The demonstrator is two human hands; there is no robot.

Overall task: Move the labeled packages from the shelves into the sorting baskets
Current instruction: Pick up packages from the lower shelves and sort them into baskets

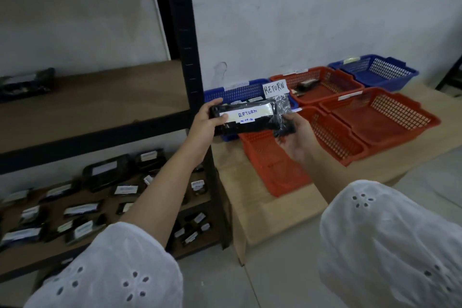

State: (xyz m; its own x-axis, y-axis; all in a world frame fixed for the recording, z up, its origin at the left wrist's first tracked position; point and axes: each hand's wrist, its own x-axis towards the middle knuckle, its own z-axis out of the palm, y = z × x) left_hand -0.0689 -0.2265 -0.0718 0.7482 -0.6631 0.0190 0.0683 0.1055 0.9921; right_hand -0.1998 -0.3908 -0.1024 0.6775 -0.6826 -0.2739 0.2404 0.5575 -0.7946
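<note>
On the far left, the black shelving unit [185, 57] carries one lone dark package [25, 82] on its upper shelf [112, 97], while the lower shelf is crowded with labeled packages [105, 172] not yet sorted.

Just right of the shelf post, the left hand [205, 125] grips the left end of the held package [250, 122], its fingers [221, 117] curled round the edge. The package is in the air, level, its white label [250, 114] facing up and reading "RETURN" with a date. The right hand [297, 140] lies palm-up under the right end, where the black wrapping bunches loosely; its thumb appears to sit on top, but the other fingers are hidden by the plastic.

Behind the package stands the blue basket [232, 94] bearing a RETURN sign [274, 88]. Directly below the hands is an orange basket [270, 165]. Further right on the low desk [262, 210] sit more orange baskets, one [332, 82] holding a dark item, and a far blue basket [385, 70].

The main risk, as I judge it, is a misdrop: released here, the package would fall into the orange basket and not the matching blue one behind. The loose wrapping on the right could also slip through that hand, tipping the package. The other baskets' tags are too blurred to read.
</note>
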